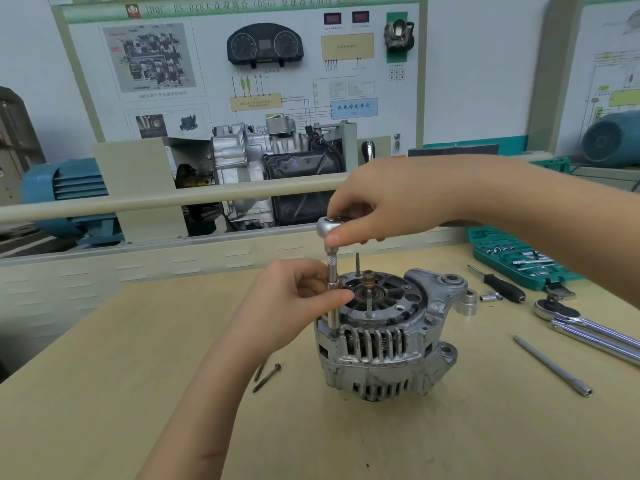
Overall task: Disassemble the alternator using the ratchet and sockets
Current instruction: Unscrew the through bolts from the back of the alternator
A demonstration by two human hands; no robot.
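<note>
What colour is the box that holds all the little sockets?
The socket case is teal green, seen in the head view at the table's right edge.

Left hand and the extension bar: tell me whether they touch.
Touching. The head view shows the left hand with thumb and fingers pinched round the extension bar above the alternator.

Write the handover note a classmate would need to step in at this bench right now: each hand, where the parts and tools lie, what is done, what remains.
Right hand grips the silver ratchet head from above.
Left hand pinches the slim steel extension bar, which stands upright in a bolt hole at the near-left edge of the grey cast-aluminium alternator, upright on the tan wooden bench.
Done: two long dark bolts lie on the bench left of the alternator.
Left: finish this bolt; the housing is not yet split.
Spare tools at right: green socket case, larger chrome ratchet, loose extension rod.
</note>
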